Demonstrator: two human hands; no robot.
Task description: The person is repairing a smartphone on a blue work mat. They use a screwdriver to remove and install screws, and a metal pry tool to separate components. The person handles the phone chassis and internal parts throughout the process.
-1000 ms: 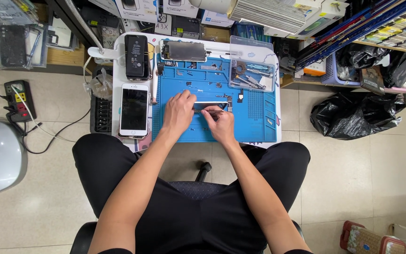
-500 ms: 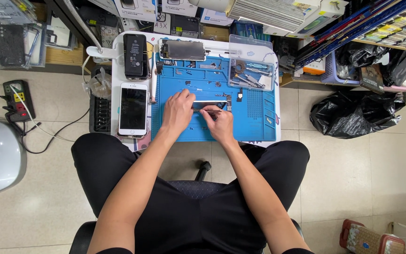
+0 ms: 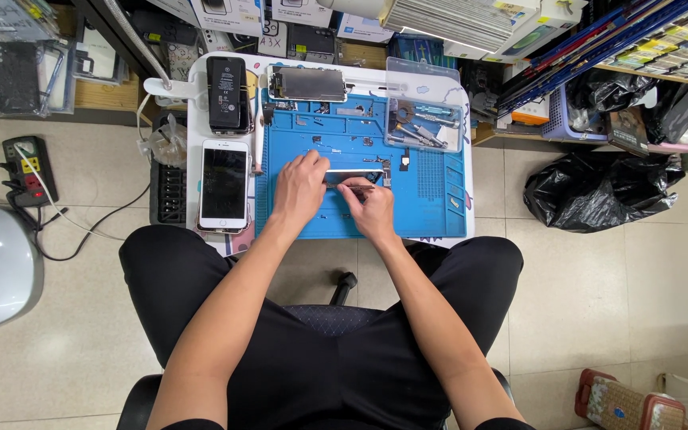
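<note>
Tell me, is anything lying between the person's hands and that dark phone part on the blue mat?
Nothing visible does. The left hand and right hand both rest directly on the dark phone part on the blue mat. Small loose pieces lie farther up.
</note>
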